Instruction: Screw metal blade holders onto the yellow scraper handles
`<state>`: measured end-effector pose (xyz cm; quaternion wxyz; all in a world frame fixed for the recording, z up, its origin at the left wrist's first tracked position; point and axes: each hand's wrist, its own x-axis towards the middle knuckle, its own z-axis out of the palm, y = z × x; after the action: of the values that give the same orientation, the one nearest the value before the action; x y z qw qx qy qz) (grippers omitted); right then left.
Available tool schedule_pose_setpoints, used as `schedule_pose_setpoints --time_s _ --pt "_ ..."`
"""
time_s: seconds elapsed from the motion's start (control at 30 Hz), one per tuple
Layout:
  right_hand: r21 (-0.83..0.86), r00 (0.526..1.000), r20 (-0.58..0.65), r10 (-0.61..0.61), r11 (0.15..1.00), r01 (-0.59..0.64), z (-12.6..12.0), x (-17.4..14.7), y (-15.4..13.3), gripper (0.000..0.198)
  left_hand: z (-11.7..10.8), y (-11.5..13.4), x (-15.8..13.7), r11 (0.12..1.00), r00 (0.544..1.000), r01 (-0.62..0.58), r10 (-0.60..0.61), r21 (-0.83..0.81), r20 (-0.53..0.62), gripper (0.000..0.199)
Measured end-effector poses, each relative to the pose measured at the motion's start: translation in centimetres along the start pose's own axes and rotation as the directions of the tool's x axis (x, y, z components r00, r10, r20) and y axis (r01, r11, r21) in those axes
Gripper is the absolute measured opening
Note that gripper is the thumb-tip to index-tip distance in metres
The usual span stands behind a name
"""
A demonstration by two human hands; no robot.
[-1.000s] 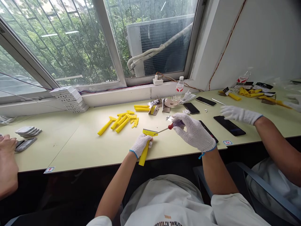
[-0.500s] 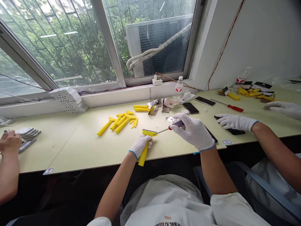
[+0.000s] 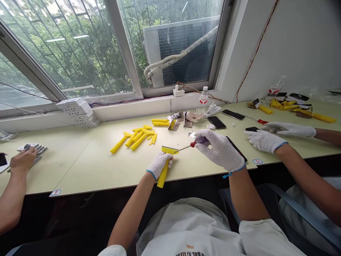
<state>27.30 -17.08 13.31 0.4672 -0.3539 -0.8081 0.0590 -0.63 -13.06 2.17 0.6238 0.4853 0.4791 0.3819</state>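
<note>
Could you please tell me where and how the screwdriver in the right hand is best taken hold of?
The screwdriver is probably best gripped by its thick handle, coming from the near right, as the right hand does. The handle forms its right end, while the thin metal shaft points leftward to the yellow scraper in the left hand.

L hand (image 3: 160,164) curled tight; R hand (image 3: 220,149) raised, pinching; forearms (image 3: 136,208) angled fwd.

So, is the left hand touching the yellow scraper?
Touching: the head view shows the left hand gripping the yellow scraper at the top of its handle.
</note>
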Motion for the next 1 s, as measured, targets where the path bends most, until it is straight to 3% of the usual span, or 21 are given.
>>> schedule_pose_setpoints --time_s 0.3,0.5,0.67,0.87,1.0 --pt "-0.155 0.997 -0.060 0.043 0.986 -0.052 0.1 -0.2 0.4 0.030 -0.1 -0.3 0.1 1.000 1.000 0.004 -0.004 -0.014 -0.006 0.012" --pt "-0.035 0.998 0.038 -0.040 0.999 0.041 -0.4 0.0 -0.4 0.040 0.0 -0.1 0.0 1.000 1.000 0.015 -0.015 -0.008 -0.008 0.012" --pt "0.015 0.999 0.026 -0.036 0.999 0.036 -0.1 0.0 -0.1 0.032 0.1 0.1 -0.1 1.000 1.000 0.005 -0.005 -0.002 -0.006 0.012" --pt "-0.029 0.999 -0.029 0.043 0.999 -0.044 0.6 -0.2 0.8 0.029 0.1 0.2 -0.1 1.000 1.000 -0.004 0.004 -0.001 -0.002 0.011" --pt "-0.127 0.999 -0.033 -0.009 0.992 0.004 0.3 0.0 0.5 0.035 0.2 0.2 0.0 1.000 1.000 -0.007 0.007 -0.022 -0.004 0.010"
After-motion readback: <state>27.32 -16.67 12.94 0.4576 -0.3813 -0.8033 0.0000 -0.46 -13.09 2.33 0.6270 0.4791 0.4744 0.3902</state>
